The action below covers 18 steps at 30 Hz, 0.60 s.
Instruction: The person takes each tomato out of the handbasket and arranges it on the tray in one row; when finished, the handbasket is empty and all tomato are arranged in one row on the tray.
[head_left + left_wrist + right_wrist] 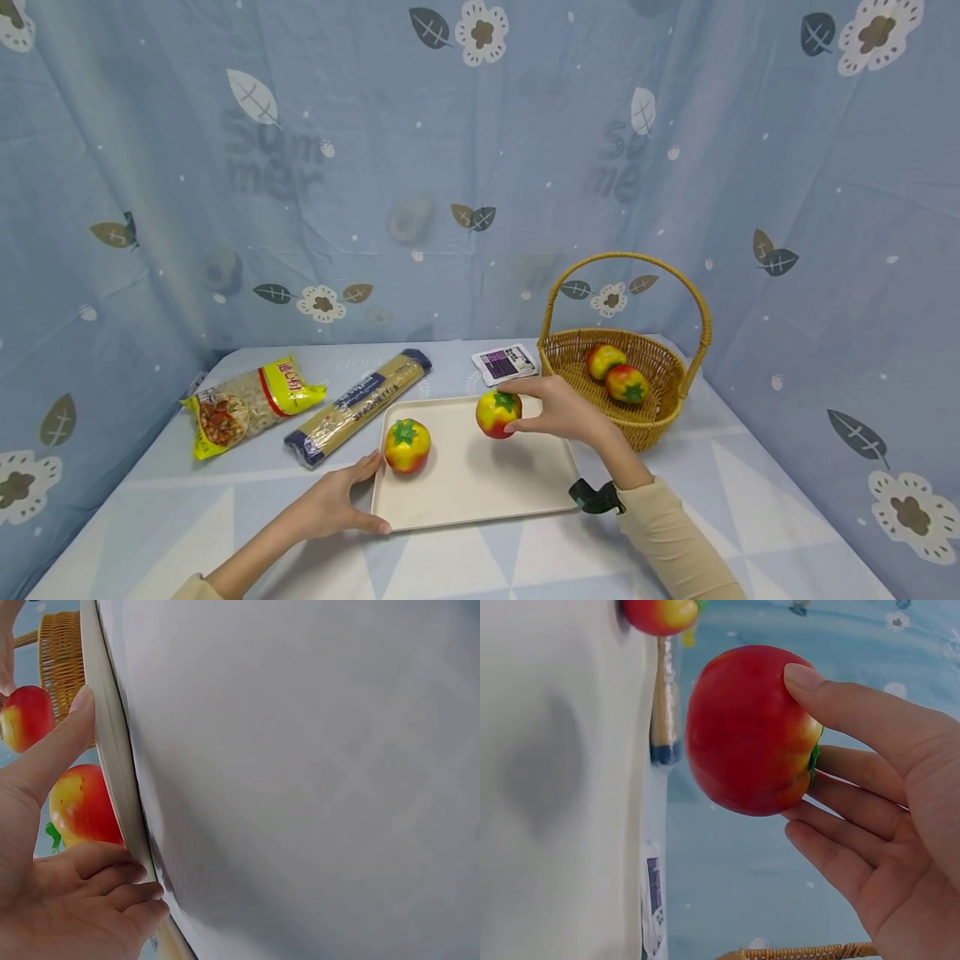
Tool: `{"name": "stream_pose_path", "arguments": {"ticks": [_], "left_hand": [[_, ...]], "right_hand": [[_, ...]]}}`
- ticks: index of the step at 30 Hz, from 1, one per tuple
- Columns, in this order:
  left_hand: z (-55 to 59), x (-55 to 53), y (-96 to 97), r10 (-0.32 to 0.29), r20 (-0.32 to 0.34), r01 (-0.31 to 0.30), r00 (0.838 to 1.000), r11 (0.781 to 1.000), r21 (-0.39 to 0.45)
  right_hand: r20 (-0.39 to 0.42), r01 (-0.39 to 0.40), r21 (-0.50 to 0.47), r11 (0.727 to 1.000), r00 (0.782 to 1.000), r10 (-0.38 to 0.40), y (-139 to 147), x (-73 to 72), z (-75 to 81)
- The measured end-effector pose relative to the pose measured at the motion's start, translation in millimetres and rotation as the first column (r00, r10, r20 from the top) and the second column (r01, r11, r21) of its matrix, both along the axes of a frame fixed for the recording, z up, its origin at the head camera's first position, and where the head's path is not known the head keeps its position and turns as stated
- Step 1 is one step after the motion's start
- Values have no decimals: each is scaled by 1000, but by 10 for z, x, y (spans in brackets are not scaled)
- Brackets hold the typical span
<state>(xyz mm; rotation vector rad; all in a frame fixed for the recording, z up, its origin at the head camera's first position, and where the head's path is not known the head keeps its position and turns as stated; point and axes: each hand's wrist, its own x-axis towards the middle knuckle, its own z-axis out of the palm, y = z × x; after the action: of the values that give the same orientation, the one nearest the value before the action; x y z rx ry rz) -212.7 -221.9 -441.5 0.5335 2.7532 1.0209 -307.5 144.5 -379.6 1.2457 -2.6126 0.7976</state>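
My right hand point(555, 408) pinches a red-and-yellow toy fruit with a green leafy top point(498, 414), thumb on one side and fingers on the other. In the right wrist view this fruit point(750, 731) hangs above the tray, its shadow falling on the surface below. The cream rectangular tray point(480, 496) lies on the table. At its left end stands a second matching fruit point(407, 447). My left hand point(330, 500) holds the tray's front left corner, its thumb and bent fingers set against the rim point(112, 742).
A wicker basket point(647, 433) with a tall handle stands at the back right, holding two similar fruits point(626, 383). Behind the tray lies a small white-and-purple packet point(505, 363). Left of it are a spaghetti pack point(360, 407) and a yellow pasta bag point(251, 406).
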Motion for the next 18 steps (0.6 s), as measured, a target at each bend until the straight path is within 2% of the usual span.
{"name": "stream_pose_path", "arguments": {"ticks": [8,13,18], "left_hand": [[-5,9,2,15,7,-15,1000,1000,4],[-13,7,-7,-5,-22,5,1000,1000,-9],[-19,-2,-16,-20,-43,19,999,1000,-17]], "right_hand": [[-8,-27,42,999,1000,28,-141,-25,-97],[1,-54,61,997,999,54,-226,-63,-163],[-29,-71,87,994,997,74,-302,-93,-213]]}}
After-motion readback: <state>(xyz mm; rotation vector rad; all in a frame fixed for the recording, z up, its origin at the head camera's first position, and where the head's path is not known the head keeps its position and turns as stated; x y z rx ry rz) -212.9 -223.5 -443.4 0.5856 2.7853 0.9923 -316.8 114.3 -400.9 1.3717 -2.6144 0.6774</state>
